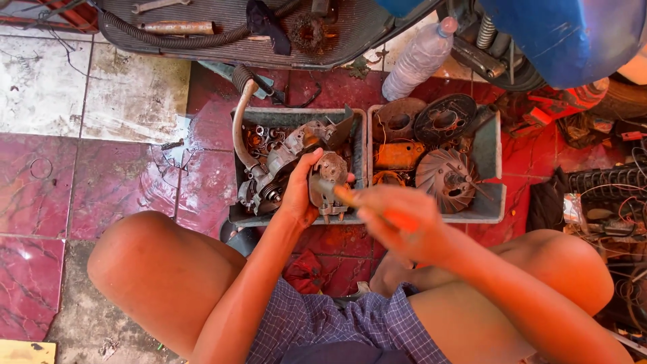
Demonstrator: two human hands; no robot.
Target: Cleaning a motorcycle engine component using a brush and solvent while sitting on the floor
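A grimy grey metal carburettor (pixel 328 178) sits upright over the left tray (pixel 296 118).

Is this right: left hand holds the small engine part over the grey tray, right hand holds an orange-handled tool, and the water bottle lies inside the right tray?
Not quite. In the head view the bottle lies on the floor behind the right tray, not in it. The left hand does hold the engine part over the left tray; the right hand holds the orange-handled tool.

The person squats, bare knees spread wide. The left arm reaches forward between the knees, and the left hand (pixel 301 192) is curled with its thumb up. The right hand (pixel 397 222), blurred, is closed in a fist, forearm slanting in from the lower right.
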